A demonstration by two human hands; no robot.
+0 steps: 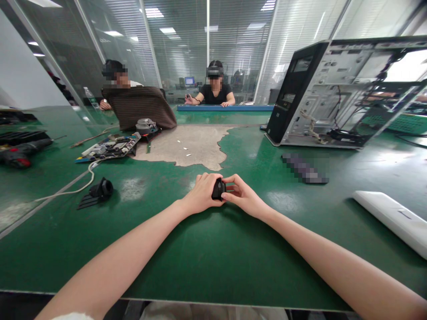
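Both my hands meet at the middle of the green table mat (207, 253). My left hand (202, 194) is curled round a small black part (218, 190), and my right hand (240, 193) pinches the same part from the other side with its fingers closed. The part rests just above the mat and is mostly hidden by my fingers, so I cannot make out what it is.
An opened computer case (336, 93) lies at the right rear. A white panel (393, 218) lies at the right. A black part with a white cable (100, 190), a circuit board (108, 149) and tools (20, 153) are at the left. Two people sit across the table.
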